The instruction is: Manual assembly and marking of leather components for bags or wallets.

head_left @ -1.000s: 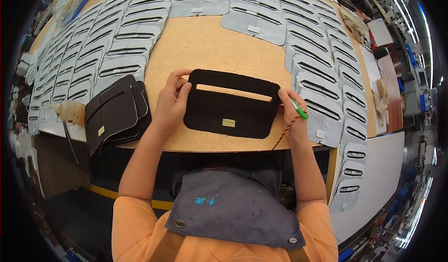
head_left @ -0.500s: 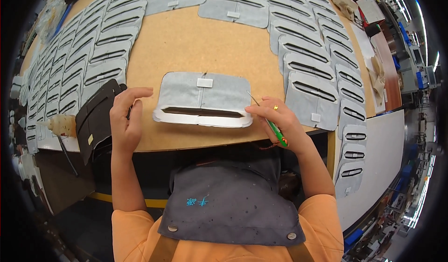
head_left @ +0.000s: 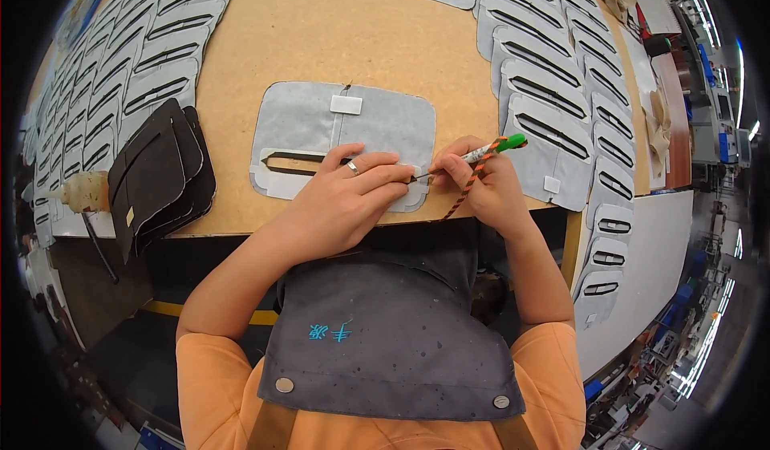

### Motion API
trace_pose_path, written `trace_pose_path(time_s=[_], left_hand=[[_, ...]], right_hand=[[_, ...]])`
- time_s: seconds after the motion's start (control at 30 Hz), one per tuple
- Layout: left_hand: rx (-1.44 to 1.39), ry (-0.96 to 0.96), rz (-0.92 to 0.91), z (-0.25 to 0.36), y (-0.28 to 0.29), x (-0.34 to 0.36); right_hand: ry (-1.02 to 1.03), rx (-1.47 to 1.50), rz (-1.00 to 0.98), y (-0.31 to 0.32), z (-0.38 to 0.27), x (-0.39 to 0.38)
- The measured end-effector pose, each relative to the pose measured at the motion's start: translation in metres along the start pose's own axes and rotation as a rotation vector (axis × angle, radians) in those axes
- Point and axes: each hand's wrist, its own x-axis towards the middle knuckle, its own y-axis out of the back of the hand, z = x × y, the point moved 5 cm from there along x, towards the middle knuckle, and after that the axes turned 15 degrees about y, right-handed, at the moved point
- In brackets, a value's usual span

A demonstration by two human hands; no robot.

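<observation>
At the far left, a translucent squeeze bottle (head_left: 84, 191) with a yellowish body lies at the corner of the tan worktable (head_left: 337, 41), a dark rod (head_left: 100, 245) slanting downward just beside it. Beyond it, grey panels (head_left: 152, 89) with dark slots overlap in rows. Next, a small stack of dark brown panels (head_left: 164, 169) rests aslant, partly over the table's near edge. At the centre, near that same edge, a single grey slotted panel (head_left: 297, 117) lies flat, bearing a white rectangular patch (head_left: 346, 104) towards its far side. The left hand (head_left: 353, 189), palm down and with a ring on one finger, lies across the slot, its fingers extended and close together; its underside is hidden. To its right, the right hand (head_left: 485, 189) is closed in a pinch around a slim white marker-like tool (head_left: 481, 152) with a green end, its thin tip at the slot's right end. A black-and-orange cord (head_left: 465, 197) hangs from the tool. Farther right, more slotted panels (head_left: 553, 129) overlap in columns.
</observation>
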Motion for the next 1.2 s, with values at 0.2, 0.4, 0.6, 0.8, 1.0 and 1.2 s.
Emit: trace_pose_path(time_s=[0.2,0.4,0.6,0.8,1.0,1.2], left_hand=[[-0.031,0.035,-0.034,-0.005,-0.002,0.0],[-0.033,0.054,-0.039,-0.005,-0.002,0.004],[-0.012,0.086,-0.018,-0.003,-0.003,0.002],[0.018,0.106,-0.003,-0.004,-0.005,0.0],[0.005,0.106,0.023,-0.002,-0.006,-0.005],[0.002,0.101,0.021,-0.001,-0.007,-0.008]], right_hand=[[-0.069,0.013,-0.053,-0.001,0.003,0.01],[-0.049,-0.076,-0.137,-0.002,0.003,0.018],[0.016,-0.211,-0.305,-0.003,-0.01,0.019],[0.594,-0.546,-0.334,-0.017,-0.028,-0.014],[0.706,-0.769,-0.211,-0.01,-0.029,-0.039],[0.603,-0.725,0.041,0.005,-0.022,-0.051]])
